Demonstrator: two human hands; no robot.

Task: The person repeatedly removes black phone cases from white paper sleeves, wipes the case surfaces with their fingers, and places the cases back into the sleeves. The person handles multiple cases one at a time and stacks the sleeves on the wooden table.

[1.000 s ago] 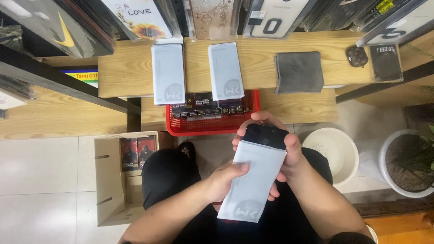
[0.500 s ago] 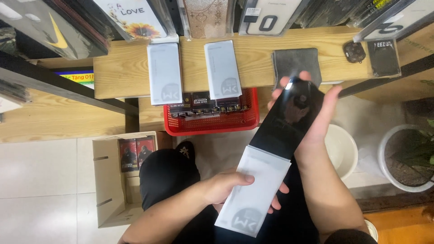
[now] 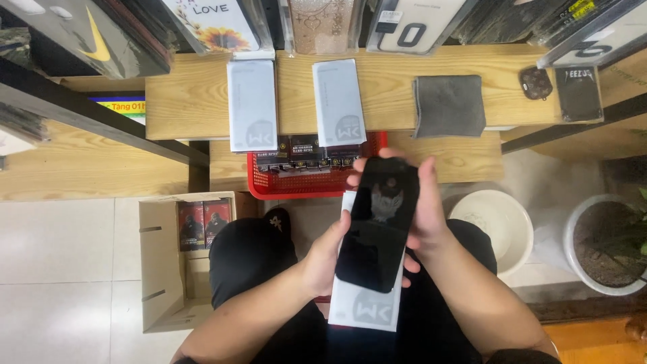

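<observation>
While both hands grip from opposite edges, the left hand [image 3: 327, 253] closes on the near left side of the black glossy sheet [image 3: 377, 226] and the right hand [image 3: 421, 209] wraps its far right edge. Beneath the sheet lies a white sleeve [image 3: 364, 307]. Two matching white packets [image 3: 253, 104] rest on the far wooden shelf [image 3: 182, 101], above a red basket [image 3: 303, 182].

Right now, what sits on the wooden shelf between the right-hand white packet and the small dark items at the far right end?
In the head view, a folded grey cloth lies on the wooden shelf between the white packet and the dark items, with bare wood on either side of it.
</observation>
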